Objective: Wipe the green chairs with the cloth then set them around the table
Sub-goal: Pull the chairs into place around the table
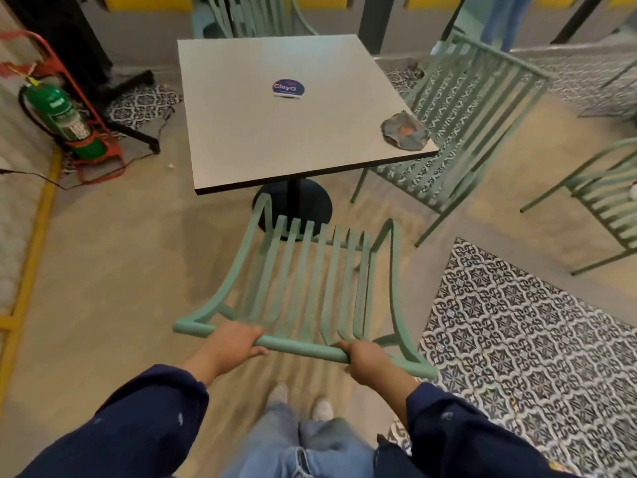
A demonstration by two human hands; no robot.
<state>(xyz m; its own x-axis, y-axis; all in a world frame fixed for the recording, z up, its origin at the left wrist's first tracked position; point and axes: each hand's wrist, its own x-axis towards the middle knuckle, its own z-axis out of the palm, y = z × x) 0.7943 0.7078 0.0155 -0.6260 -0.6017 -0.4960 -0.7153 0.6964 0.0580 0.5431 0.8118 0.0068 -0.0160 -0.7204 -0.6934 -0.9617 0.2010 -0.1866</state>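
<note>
Your two hands are both wrapped around the rounded top rail of a mint-green slatted metal chair (310, 281): left hand (230, 346) near the rail's left end, right hand (367, 360) towards its right end, fingers curled over the tube. That chair faces the square pale-grey laminate table (262, 132), its front edge close to the round black pedestal base (293, 205).

Count of green chairs in view: four. One in your grip; one slatted chair (462, 108) against the table's right side; one partly visible at the right edge (603, 201); one beyond the table's far side (255, 15).

One crumpled grey-and-orange cloth (405, 130) lies on the table's near right corner. One round purple sticker (288, 88) sits near the tabletop's centre.

One green cylindrical fire extinguisher (65, 119) stands in a red wire stand at the left. Patterned black-and-white tiles (517, 322) cover the floor to your right.
</note>
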